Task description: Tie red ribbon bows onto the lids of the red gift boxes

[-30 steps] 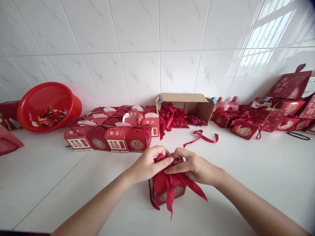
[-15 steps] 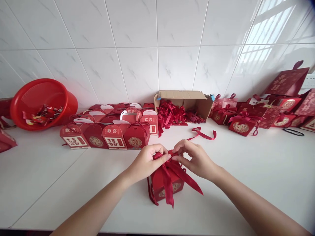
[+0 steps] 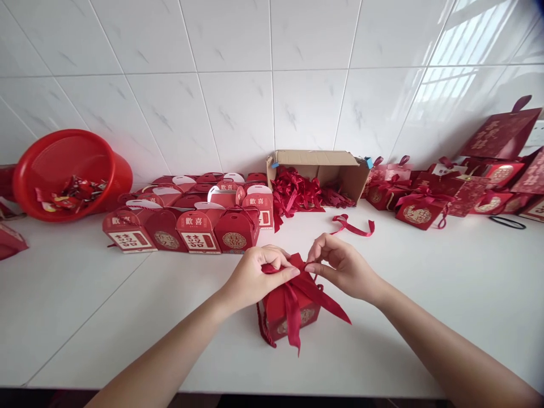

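A small red gift box with a gold emblem stands on the white counter in front of me. On its top is a red ribbon bow, its two tails hanging over the front. My left hand pinches the bow at its left side, thumb towards the knot. With thumb and forefinger, my right hand grips the ribbon on the right of the knot. A twisted red cord hangs down the box's left side. The fingers partly hide the knot.
Red gift boxes stand in rows behind on the left, beside a tilted red basket of sweets. A cardboard box holds ribbon bows; a loose ribbon lies before it. Finished-looking boxes crowd the right.
My right hand has moved slightly right, drawing the ribbon away from my left hand, so more ribbon shows between them. The camera view has tilted down a little.
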Demonstrator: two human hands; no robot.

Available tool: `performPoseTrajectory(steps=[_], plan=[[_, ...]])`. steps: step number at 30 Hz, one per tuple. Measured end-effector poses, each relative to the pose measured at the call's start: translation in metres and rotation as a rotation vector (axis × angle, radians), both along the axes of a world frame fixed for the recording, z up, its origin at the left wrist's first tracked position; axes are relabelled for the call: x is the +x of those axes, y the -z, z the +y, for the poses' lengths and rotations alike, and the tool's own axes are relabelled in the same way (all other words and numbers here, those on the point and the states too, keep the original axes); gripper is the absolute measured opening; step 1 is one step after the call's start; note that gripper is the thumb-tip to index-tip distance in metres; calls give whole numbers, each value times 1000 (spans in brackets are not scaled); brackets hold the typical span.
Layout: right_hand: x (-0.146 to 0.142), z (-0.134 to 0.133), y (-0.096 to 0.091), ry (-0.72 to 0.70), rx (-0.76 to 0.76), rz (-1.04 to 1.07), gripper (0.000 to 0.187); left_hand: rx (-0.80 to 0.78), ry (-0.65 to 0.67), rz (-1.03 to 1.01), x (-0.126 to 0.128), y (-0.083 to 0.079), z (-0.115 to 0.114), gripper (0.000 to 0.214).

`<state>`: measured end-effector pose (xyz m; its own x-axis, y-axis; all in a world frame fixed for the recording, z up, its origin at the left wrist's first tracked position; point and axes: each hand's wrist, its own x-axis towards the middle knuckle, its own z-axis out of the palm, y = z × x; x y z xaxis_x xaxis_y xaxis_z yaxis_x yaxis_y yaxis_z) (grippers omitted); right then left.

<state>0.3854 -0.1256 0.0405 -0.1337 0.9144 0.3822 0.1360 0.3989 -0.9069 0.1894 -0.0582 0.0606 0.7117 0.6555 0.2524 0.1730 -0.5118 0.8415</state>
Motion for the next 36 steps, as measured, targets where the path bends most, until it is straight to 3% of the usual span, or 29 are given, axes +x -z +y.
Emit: performPoseTrajectory(steps=[6, 11, 22, 29, 31, 34, 36], plan=[[11, 0, -2, 54, 41, -41, 24, -100, -10, 23, -5, -1, 4, 49], [11, 2, -2, 75, 54, -48, 20, -133, -37, 101, -7, -5, 5, 20], [8, 1, -1, 128, 95, -31, 16, -154, -41, 95, -6, -6, 4, 19], [6, 8, 7, 177, 111, 56, 34, -124, 16, 90, -7, -2, 4, 25], [7, 3, 2, 201, 111, -42, 29, -119, 4, 78, -7, 0, 4, 23], [3, -15, -14, 260, 218, -400, 17, -116, -24, 57, -8, 4, 2, 20], [-5, -32, -25, 243, 339, -642, 34, -123, -24, 51, -8, 5, 1, 20]])
